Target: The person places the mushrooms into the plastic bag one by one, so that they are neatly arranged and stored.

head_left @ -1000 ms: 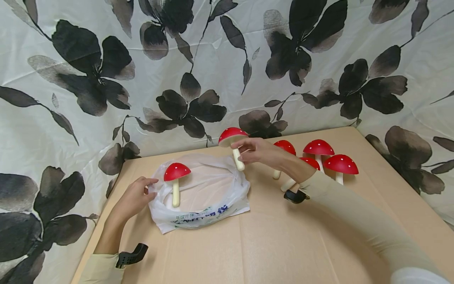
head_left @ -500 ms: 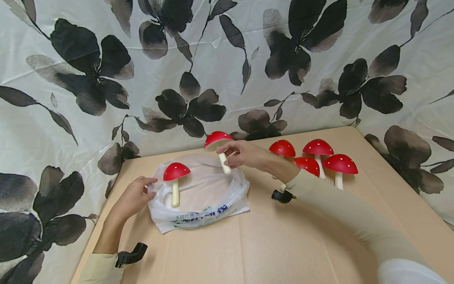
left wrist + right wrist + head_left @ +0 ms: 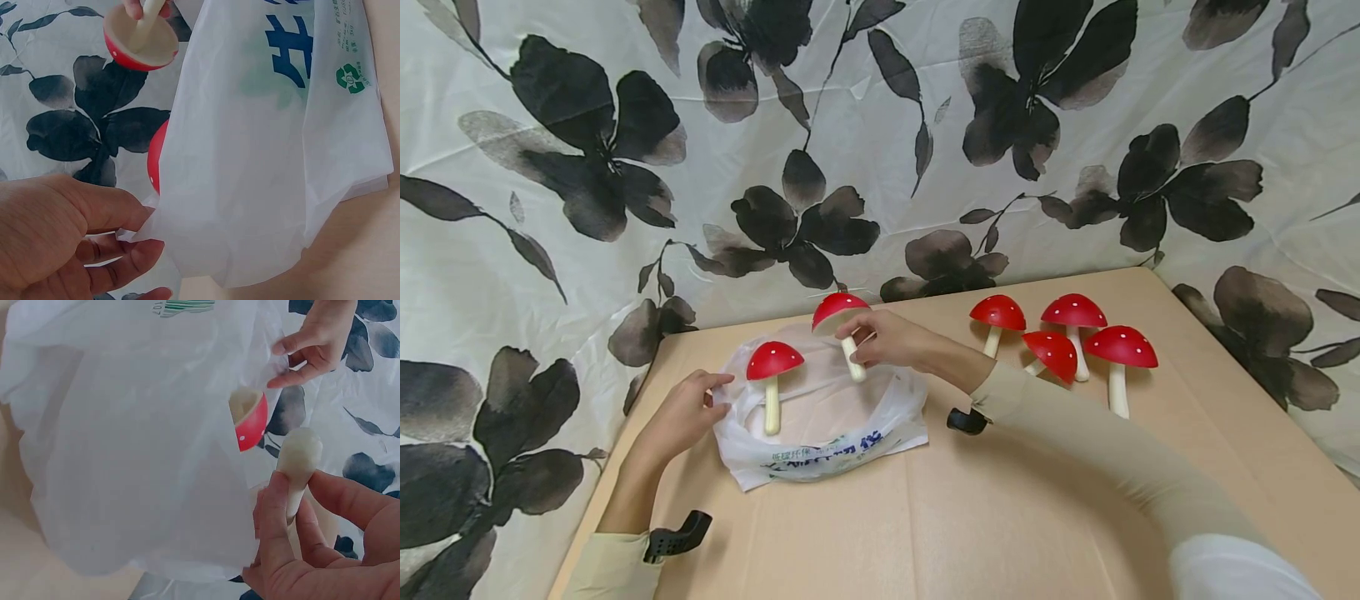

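Holds a red mushroom [image 3: 835,312] by its pale stem in the right hand [image 3: 891,337], in a narrow pinch of thumb and fingertips, with the rounded stem end free below. Hangs tilted over the far part of the plastic bag [image 3: 808,471], cap up and to the left. Cannot tell of any touch between stem and film. Pinches a small fold of the bag's edge with the left hand [image 3: 681,417]. Looks light and stiff, probably with a hard, glossy cap; likely to slip or twist if taken by that dome, so best held by the stem. Likely to feel thin, limp and quick to collapse, in the bag's case; best steadied at the rim. Cannot tell whether lying or standing, for a second mushroom [image 3: 772,362] within the bag's mouth. Find four more mushrooms [image 3: 1074,311] grouped on the table [image 3: 985,517], to the right of the bag.
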`<state>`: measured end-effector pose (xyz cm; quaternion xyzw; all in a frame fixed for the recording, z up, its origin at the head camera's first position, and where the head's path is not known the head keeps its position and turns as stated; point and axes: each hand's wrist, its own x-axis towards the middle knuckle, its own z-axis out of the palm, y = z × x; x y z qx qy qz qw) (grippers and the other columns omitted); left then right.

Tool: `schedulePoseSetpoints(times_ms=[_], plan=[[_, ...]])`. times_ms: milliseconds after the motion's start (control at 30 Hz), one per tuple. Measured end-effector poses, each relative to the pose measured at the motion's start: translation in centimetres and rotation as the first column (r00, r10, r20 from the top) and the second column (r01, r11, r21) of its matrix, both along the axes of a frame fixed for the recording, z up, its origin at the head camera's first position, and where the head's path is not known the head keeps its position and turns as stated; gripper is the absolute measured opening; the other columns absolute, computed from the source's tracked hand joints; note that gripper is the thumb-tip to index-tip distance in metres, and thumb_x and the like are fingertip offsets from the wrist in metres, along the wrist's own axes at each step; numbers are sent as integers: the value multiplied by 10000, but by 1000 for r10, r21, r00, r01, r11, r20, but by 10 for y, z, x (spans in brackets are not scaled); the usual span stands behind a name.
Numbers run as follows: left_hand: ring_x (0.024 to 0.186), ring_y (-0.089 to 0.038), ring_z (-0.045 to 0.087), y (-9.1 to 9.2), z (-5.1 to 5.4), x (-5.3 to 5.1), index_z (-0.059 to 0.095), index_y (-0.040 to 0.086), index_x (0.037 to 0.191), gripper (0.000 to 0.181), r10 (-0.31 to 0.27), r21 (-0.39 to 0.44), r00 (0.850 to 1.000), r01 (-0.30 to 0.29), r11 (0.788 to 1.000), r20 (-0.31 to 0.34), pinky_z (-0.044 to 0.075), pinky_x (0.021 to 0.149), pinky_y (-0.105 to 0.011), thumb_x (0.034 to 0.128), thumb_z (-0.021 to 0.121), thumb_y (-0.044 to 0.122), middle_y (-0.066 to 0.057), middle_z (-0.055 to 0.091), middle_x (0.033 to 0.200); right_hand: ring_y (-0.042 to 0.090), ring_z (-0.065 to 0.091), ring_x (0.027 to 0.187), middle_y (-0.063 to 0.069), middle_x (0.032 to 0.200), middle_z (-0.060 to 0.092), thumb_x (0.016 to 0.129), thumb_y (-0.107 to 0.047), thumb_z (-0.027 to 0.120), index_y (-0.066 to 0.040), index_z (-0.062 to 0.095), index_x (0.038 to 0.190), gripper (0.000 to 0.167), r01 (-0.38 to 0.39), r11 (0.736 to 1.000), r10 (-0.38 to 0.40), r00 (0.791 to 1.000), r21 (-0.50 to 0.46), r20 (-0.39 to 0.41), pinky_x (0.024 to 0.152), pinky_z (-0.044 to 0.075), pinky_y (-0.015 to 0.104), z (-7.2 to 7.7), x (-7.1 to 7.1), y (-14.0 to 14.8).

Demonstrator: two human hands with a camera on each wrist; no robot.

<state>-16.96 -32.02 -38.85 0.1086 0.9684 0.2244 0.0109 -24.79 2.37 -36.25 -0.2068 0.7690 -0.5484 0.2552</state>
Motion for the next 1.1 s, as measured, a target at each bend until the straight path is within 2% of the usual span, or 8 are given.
schedulePoseSetpoints(times_ms=[300, 567, 800, 1100], plan=[[786, -223, 526, -1, 0, 0, 626, -125, 1252, 414, 3, 5, 1000, -3, 1000, -1, 424, 620, -266, 854, 688, -30, -149, 579, 949, 249, 617, 991, 213, 1191, 602, 926, 23, 667, -19, 616, 1291, 371, -23, 1000, 23, 999, 13, 24, 842, 590, 322, -10, 3, -25], [787, -219, 527, -2, -1, 0, 629, -126, 1249, 413, 2, 7, 1000, -2, 1000, -7, 424, 629, -266, 854, 694, -27, -153, 585, 959, 242, 611, 982, 153, 1122, 612, 924, 41, 657, -38, 627, 1283, 368, -34, 999, 34, 999, 37, 24, 835, 590, 321, -14, 8, -40], [778, -210, 524, -1, -2, 1, 638, -127, 1231, 404, -3, 16, 1000, 3, 1000, -18, 417, 629, -272, 842, 710, -39, -146, 585, 940, 238, 614, 983, 154, 1130, 627, 924, 44, 664, -41, 641, 1254, 342, 3, 999, -4, 1000, 51, 26, 839, 590, 325, -18, 4, -44], [775, -201, 520, -1, -3, 1, 642, -124, 1227, 404, -5, 19, 1000, 5, 1000, -15, 414, 635, -275, 839, 716, -43, -134, 589, 934, 218, 630, 928, 139, 1054, 633, 900, 74, 684, -15, 645, 1229, 343, 39, 997, -41, 999, 67, 34, 815, 591, 314, -28, -3, -50]])
